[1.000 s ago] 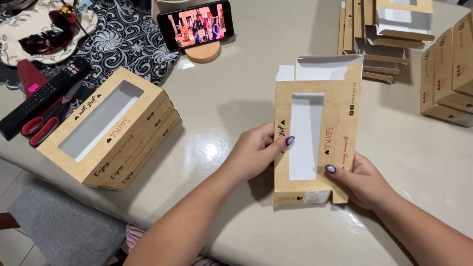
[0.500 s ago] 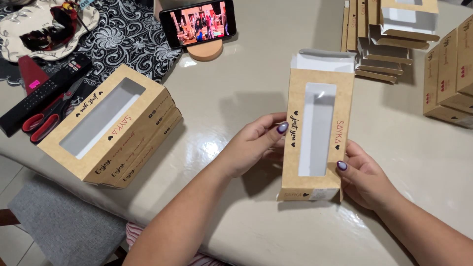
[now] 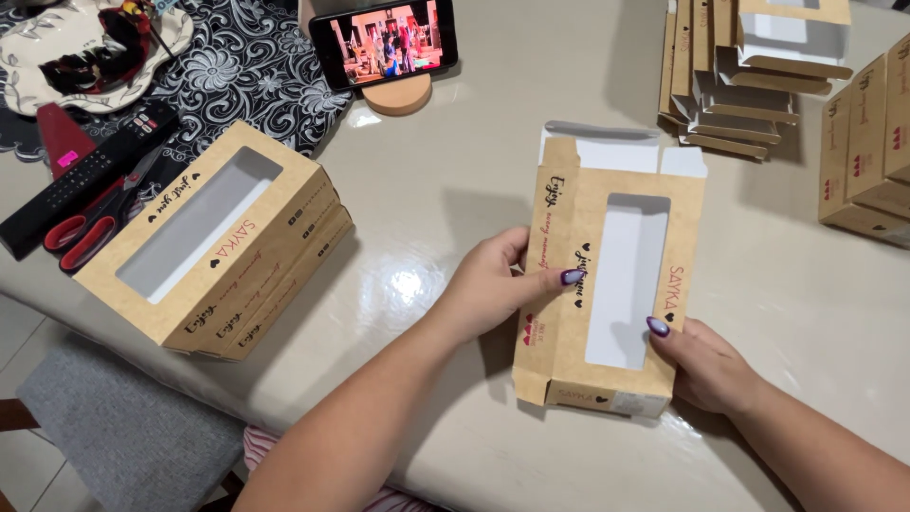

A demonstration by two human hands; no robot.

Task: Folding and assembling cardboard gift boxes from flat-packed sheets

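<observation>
The kraft window box point(image 3: 607, 284) sits between both hands, just above the glossy table point(image 3: 445, 180), window panel facing up. Its long axis runs away from the person, tilted slightly to the right at the far end, where the white tuck flap point(image 3: 599, 147) stands open.

The left hand point(image 3: 498, 289) grips the box's left long edge near mid-length: thumb on the top panel beside the window, remaining fingers hidden underneath. The right hand point(image 3: 706, 365) grips the near right corner, thumb on the top panel at the window's lower right edge, fingers out of view below. Both hands are closed on the box; neither is free.

The open flap lies at the far end, well away from both grips. The left hand, set higher along the box, is the nearer of the two to it.

Nearby items: a stack of assembled window boxes point(image 3: 213, 246) to the left, flat unfolded blanks point(image 3: 749, 76) at the far right, scissors point(image 3: 90, 228), a remote control point(image 3: 85, 175), and a phone on a round stand point(image 3: 384, 40).
</observation>
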